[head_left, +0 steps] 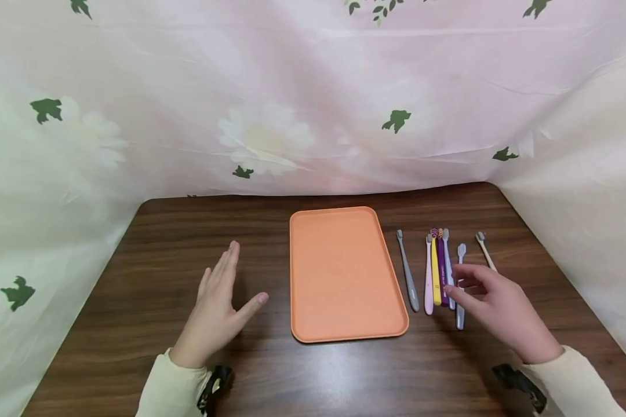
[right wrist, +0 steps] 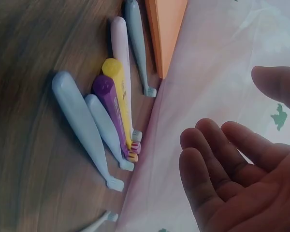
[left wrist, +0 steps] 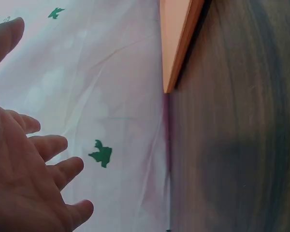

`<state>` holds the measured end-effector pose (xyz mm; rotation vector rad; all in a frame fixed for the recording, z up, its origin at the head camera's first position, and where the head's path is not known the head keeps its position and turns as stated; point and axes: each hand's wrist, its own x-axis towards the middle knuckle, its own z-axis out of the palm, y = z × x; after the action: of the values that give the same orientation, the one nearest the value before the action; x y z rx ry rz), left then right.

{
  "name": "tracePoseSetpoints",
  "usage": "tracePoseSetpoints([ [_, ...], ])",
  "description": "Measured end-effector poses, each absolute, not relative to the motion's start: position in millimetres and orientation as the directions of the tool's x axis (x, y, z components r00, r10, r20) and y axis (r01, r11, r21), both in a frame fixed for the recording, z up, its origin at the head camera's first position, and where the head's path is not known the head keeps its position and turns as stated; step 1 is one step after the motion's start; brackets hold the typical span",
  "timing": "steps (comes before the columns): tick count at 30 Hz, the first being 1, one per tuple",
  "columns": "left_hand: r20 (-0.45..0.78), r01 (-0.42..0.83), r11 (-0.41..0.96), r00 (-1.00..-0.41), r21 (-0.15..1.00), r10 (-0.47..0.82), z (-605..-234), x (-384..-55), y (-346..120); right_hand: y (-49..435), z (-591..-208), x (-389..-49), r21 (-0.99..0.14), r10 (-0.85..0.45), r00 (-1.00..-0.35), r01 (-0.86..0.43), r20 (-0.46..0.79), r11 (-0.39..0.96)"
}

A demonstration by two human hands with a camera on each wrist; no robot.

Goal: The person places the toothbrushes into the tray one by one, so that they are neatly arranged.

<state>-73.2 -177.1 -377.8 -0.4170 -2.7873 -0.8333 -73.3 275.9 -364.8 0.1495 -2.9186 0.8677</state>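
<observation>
My left hand [head_left: 216,310] is held over the table to the left of the orange tray [head_left: 344,272], fingers straight and thumb spread, with nothing in it. On the right, my right hand [head_left: 503,310] hovers with fingers loosely bent and holds nothing. Below and beside it lie several toothbrushes: a grey one [head_left: 407,272] by the tray, then a pink one [head_left: 429,278], a yellow one [head_left: 435,272], a purple one [head_left: 441,266] and a light blue one [head_left: 447,255] close together. Another light blue toothbrush [right wrist: 82,121] and a cream toothbrush [head_left: 486,252] are partly hidden by this hand in the head view.
The dark wooden table [head_left: 151,260] is bordered by a pale floral curtain [head_left: 313,87] at the back and sides. Each wrist wears a dark strap, the left strap [head_left: 214,388] below a cream sleeve [head_left: 172,391].
</observation>
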Motion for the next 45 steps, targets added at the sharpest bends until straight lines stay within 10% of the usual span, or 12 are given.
tracePoseSetpoints([
  [45,-0.146,0.077,0.647,-0.947,0.758,0.284,-422.8,-84.8,-132.9,249.8,-385.5,-141.7,-0.497,-0.165,-0.973,-0.064,-0.163,0.866],
])
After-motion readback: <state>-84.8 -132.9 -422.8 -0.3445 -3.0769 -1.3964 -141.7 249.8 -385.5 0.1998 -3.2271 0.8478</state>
